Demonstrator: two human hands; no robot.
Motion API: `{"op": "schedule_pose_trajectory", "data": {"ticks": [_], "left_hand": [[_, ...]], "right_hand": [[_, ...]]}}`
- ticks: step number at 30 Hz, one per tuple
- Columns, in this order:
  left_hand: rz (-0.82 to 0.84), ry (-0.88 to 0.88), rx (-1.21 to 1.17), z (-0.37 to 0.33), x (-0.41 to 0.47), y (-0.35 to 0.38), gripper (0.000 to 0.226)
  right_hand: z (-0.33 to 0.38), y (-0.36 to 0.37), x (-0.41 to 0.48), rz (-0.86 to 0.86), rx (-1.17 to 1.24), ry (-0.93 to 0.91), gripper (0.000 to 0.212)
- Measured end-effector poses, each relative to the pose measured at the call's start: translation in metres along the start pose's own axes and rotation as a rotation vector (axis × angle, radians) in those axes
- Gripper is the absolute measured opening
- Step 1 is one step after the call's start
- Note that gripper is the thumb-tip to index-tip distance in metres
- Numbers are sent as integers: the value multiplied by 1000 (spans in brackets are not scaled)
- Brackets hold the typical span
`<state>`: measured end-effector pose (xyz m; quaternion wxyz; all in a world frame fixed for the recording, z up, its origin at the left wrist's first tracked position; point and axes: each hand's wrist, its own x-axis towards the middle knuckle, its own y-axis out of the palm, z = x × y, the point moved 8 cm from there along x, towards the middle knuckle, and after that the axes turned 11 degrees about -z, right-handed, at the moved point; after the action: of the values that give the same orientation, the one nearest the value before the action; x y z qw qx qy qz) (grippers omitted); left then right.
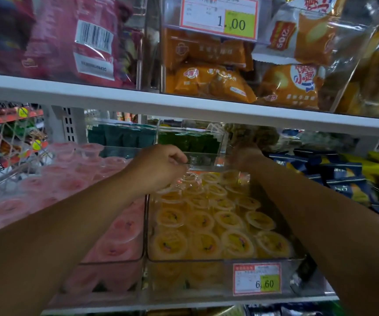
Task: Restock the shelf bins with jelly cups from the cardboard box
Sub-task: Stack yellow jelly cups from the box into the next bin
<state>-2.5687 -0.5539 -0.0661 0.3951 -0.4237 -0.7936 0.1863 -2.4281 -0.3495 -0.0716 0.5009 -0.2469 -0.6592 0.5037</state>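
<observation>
Jelly cups (206,224) with yellow lids are packed in a clear bin (206,262) beneath both hands; pink jelly cups (115,245) are seen left of the left hand (158,167), whose fingers are curled, the grasp unclear. The right hand (245,156), blurred, cannot be judged.

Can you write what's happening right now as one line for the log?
left hand: fingers curled over back of yellow jelly bin | right hand: blurred, at back right | pink jelly bin: beside it
</observation>
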Motion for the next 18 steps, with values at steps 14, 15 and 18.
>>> {"op": "schedule_pose_trajectory", "data": {"ticks": [14,15,18], "left_hand": [[28,-96,-108,-3,1,-4,17],[27,-115,-120,-4,0,-5,18],[21,-167,-142,-7,-7,-9,24]], "right_hand": [[13,3,-41,283,-37,-206,30],[15,3,-49,309,-45,-229,30],[18,-5,-62,318,12,-233,36]]}}
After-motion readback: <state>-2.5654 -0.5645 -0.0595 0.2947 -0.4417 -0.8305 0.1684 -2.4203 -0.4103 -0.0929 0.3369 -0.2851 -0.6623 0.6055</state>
